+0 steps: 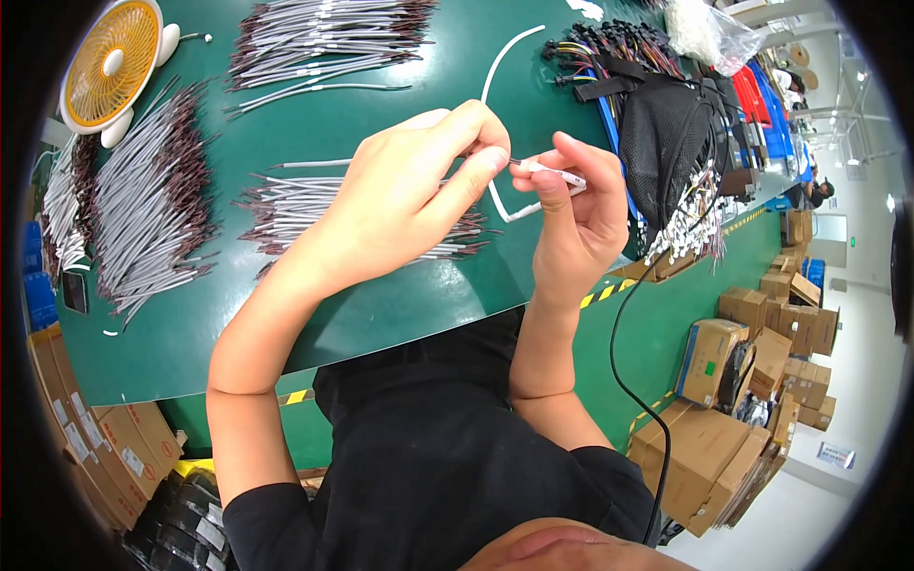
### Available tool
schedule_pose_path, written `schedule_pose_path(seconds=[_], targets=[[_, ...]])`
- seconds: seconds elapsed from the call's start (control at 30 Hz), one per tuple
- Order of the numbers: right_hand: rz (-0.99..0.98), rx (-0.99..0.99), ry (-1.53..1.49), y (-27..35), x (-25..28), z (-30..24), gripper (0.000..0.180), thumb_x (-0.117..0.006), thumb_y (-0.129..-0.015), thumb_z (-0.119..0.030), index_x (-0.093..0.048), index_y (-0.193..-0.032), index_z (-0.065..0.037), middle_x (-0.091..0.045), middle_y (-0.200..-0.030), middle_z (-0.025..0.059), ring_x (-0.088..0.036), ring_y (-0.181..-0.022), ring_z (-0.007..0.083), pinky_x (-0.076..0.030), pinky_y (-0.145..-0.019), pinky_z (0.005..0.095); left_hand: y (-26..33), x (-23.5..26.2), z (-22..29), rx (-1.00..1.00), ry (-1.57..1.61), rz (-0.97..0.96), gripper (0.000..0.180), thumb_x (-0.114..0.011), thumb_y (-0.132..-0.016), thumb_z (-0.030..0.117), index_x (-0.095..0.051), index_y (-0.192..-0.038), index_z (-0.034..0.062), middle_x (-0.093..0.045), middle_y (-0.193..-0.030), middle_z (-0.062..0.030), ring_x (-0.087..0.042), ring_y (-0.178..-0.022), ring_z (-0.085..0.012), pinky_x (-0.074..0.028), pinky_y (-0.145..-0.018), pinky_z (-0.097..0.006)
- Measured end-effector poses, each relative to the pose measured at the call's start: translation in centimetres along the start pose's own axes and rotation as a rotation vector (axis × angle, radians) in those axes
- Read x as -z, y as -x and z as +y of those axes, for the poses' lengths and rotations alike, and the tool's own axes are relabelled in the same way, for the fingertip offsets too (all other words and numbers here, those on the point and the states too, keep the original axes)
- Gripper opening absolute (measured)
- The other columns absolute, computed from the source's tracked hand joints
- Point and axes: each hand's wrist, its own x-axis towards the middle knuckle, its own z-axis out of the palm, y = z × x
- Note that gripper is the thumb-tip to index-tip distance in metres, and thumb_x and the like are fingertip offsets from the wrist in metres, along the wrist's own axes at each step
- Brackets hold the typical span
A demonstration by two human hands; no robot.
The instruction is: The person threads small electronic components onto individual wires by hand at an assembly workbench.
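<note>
My left hand [405, 195] is closed, its thumb and forefinger pinching a thin dark wire end just above the table. Close to its right, my right hand [586, 214] is closed too, gripping a slim white tube [514, 215] that runs through its fingers. The tube bends sharply below the fingertips, and another white length [502, 60] curves up and away behind my left hand. The two hands' fingertips nearly meet, with a short dark piece of wire between them. Under my left forearm lies a bundle of grey wires [300, 211] with dark brown ends, partly hidden.
More grey wire bundles [143, 205] lie at the left and another wire bundle [328, 38] at the far side of the green table [190, 352]. An orange fan [112, 63] stands far left. A black mesh bag [666, 143] sits at right; cardboard boxes [700, 466] stack on the floor.
</note>
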Motion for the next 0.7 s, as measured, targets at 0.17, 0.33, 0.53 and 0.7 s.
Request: schedule_pose_path(seconds=[0.17,0.33,0.53,0.7], targets=[[0.043,-0.008,-0.123,0.22,-0.15,0.19,0.031,-0.075,-0.09,0.011,-0.061,-0.117,0.004,-0.062,-0.108,0.0125,-0.071,-0.088,0.019,-0.063,-0.078,0.0284,-0.17,0.14,0.12,-0.028,-0.036,-0.01,0.011,-0.057,-0.106,0.01,-0.059,-0.102,-0.0003,-0.06,-0.084,-0.0074,-0.059,-0.073,-0.0152,-0.049,-0.07,-0.031],[0.062,-0.013,-0.089,0.4,-0.44,-0.08,0.028,-0.075,-0.089,0.012,-0.061,-0.111,0.003,-0.062,-0.107,0.0118,-0.071,-0.088,0.0187,-0.063,-0.079,0.0281,0.12,-0.19,0.03,-0.018,-0.007,-0.007,0.012,-0.057,-0.106,0.01,-0.059,-0.102,-0.0005,-0.059,-0.084,-0.0074,-0.059,-0.073,-0.015,-0.049,-0.069,-0.031],[0.06,0.011,-0.047,0.78,-0.42,0.13,0.031,-0.077,-0.087,0.013,-0.062,-0.111,0.003,-0.062,-0.106,0.011,-0.07,-0.088,0.017,-0.062,-0.079,0.0265,0.25,-0.25,-0.05,0.009,0.036,-0.015,0.013,-0.056,-0.107,0.012,-0.058,-0.102,-0.0004,-0.059,-0.082,-0.0068,-0.058,-0.072,-0.0143,-0.049,-0.067,-0.03],[0.077,0.013,-0.029,0.56,-0.45,0.32,0.032,-0.08,-0.085,0.012,-0.063,-0.109,0.002,-0.063,-0.104,0.0104,-0.069,-0.088,0.0161,-0.059,-0.077,0.0255,-0.04,-0.08,-0.03,0.028,0.074,-0.044,0.014,-0.055,-0.108,0.013,-0.057,-0.101,0.001,-0.059,-0.082,-0.0068,-0.055,-0.071,-0.0129,-0.048,-0.067,-0.03]])
